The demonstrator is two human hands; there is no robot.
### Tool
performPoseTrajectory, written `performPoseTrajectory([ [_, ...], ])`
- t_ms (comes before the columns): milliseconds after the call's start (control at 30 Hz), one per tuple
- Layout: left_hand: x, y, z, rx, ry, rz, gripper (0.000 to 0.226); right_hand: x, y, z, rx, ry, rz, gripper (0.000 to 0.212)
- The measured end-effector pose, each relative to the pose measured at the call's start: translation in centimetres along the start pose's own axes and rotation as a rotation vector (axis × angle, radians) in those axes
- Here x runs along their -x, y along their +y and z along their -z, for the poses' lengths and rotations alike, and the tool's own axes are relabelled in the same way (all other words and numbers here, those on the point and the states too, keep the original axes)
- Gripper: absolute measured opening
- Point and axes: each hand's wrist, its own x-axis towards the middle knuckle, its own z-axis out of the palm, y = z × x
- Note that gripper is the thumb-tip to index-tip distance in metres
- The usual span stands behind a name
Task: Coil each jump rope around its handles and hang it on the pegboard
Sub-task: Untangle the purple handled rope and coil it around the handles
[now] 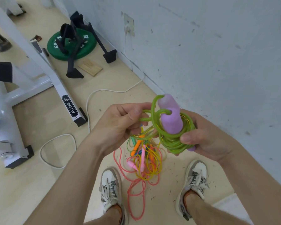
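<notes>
A green jump rope [173, 140] is wound in many loops around its two purple foam handles [170, 117], held upright in front of me. My right hand [201, 137] grips the coiled bundle, thumb pressed on the loops. My left hand [120, 124] pinches a loose loop of the green rope just left of the handles. Below, on the floor between my shoes, lies a tangled pile of other jump ropes [144, 159] in pink, yellow, orange and blue. No pegboard is in view.
A white wall [217, 54] runs along the right with a socket [129, 24] and a white cable [94, 98] trailing over the floor. A white machine frame [55, 82] stands left; a green weight plate [71, 44], black stand and wooden block lie farther back.
</notes>
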Motion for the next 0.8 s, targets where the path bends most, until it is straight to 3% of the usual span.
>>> performPoseTrajectory([
  [100,0.2,0.5,-1.0,-0.271,0.09,-0.027,0.031,-0.3,-0.2,-0.2,-0.015,0.017,0.014,0.031],
  [200,0.3,0.8,-2.3,-0.571,0.251,-0.1,0.046,-0.7,0.2,-0.8,-0.131,-0.022,0.069,0.016],
  [333,0.2,0.5,-2.8,-0.861,0.26,-0.155,0.03,-1.3,1.5,-0.9,-0.329,0.092,0.007,0.053],
  [400,0.4,0.5,-2.8,-0.977,0.198,-0.206,0.024,-1.4,1.9,-1.0,-0.374,0.106,0.006,0.058],
  [533,1.1,1.2,-2.7,-0.982,0.109,-0.183,0.019,-1.0,1.8,-0.8,-0.38,0.029,-0.002,0.054],
  [633,1.5,1.5,-2.0,-0.902,0.097,-0.081,0.028,-0.8,1.3,-0.9,-0.265,-0.048,0.021,0.03],
  [733,1.7,1.4,-2.4,-1.12,0.11,-0.182,0.013,-0.8,0.9,-1.2,-0.208,-0.085,0.027,0.02],
  [800,1.7,1.0,-3.0,-1.26,0.14,-0.247,0.029,-0.7,0.8,-0.8,-0.171,-0.07,0.002,0.022],
])
